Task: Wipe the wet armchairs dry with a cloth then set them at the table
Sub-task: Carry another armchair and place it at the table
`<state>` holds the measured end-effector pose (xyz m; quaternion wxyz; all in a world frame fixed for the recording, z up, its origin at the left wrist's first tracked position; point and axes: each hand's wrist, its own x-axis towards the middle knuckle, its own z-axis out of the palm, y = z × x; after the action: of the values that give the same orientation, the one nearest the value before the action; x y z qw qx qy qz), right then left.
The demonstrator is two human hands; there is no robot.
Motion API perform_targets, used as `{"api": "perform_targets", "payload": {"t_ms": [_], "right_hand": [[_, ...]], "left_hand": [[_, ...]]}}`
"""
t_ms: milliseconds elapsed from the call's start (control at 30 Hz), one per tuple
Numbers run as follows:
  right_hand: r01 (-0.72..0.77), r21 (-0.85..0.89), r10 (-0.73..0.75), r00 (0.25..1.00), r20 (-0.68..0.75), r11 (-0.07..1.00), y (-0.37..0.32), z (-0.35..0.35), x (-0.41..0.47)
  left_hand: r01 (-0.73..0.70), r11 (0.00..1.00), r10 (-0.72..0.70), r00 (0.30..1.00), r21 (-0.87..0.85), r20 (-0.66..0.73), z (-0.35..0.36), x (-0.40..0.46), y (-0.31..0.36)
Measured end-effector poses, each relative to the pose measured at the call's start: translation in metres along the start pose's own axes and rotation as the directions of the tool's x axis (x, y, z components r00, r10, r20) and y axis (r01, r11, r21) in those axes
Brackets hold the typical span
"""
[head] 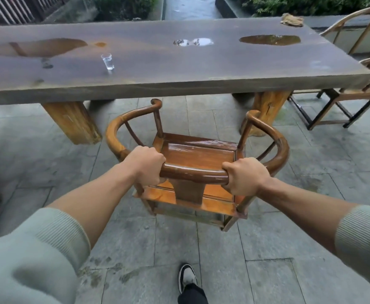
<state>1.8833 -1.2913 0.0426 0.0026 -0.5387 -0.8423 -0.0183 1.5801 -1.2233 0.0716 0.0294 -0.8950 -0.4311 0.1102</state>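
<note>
glossy brown round-back armchair [198, 154] on the paving just short of the table [179, 84], facing it — left hand [145, 165] and right hand [244, 176] both wrapped tight around its curved top rail. two more armchairs [355, 93] at the table's right end, one cloth [291, 19] on the far corner, one glass [108, 61] — three puddles.

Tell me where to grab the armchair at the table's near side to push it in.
Grip the armchair by its curved top rail, coming from behind the back, one hand each side of the centre splat. The left hand and right hand already hold it there. The rail is round enough to wrap, and the seat faces the table.
</note>
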Motion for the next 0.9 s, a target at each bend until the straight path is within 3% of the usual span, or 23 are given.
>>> {"api": "perform_targets", "payload": {"t_ms": [233, 500, 600, 900], "right_hand": [[0.036, 0.024, -0.035, 0.999, -0.015, 0.999, -0.002, 0.0, 0.01], [0.091, -0.069, -0.094, 0.994, -0.055, 0.993, 0.06, -0.003, 0.053], [0.06, -0.024, -0.059, 0.998, 0.038, 0.998, 0.095, -0.003, 0.053], [0.139, 0.014, -0.134, 0.975, -0.179, 0.99, 0.137, -0.007, 0.083]], "left_hand": [[0.029, 0.999, -0.028, 0.997, 0.019, -0.067, 0.01, -0.007, -0.007], [0.043, 0.999, -0.04, 0.967, 0.007, -0.251, 0.012, 0.028, -0.002], [0.003, 1.0, -0.009, 0.963, -0.022, -0.27, 0.007, 0.047, 0.022], [0.003, 1.0, -0.001, 0.965, 0.007, -0.262, -0.011, 0.097, 0.004]]}}
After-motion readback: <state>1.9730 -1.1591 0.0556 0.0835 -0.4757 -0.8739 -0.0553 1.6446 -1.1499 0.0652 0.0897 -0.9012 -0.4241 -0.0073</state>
